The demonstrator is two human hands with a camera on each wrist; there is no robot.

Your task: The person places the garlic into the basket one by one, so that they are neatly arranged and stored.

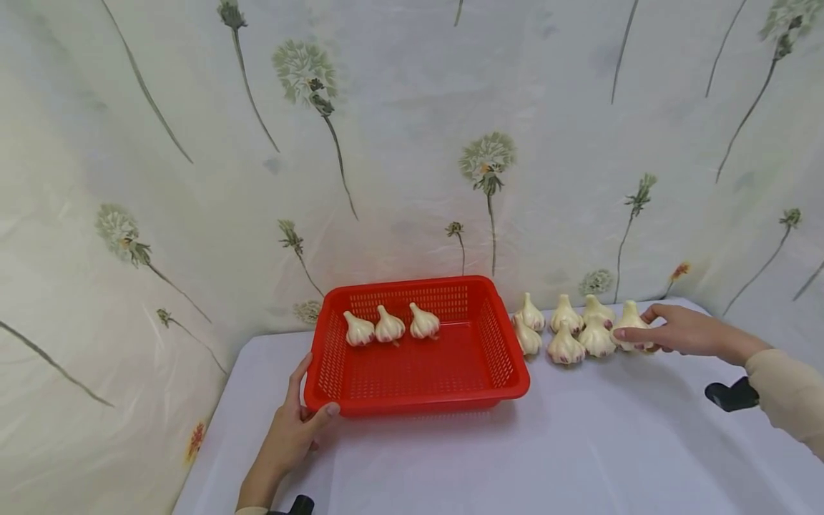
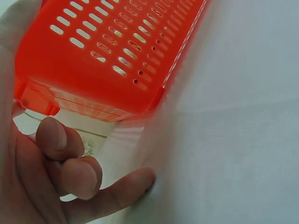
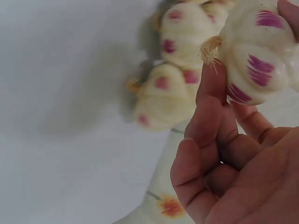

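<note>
At the near left corner of a red plastic basket [image 1: 412, 408], my left hand [image 1: 286, 433] grips the rim, thumb at the front and index finger along the left side. Its other fingers are bent below the rim in the left wrist view. Three white garlic bulbs [image 1: 389, 325] lie in a row at the back of the basket. Over on the right, my right hand [image 1: 692, 330] pinches a garlic bulb [image 3: 261, 56] between thumb and fingers. Purple streaks and a tuft of roots show on that bulb in the right wrist view.
Several more garlic bulbs [image 1: 566, 347] stand grouped right of the basket, close beside the held one. A white cloth [image 1: 566, 458] covers the table. Behind it hangs a pale curtain [image 1: 399, 164] printed with dandelions.
</note>
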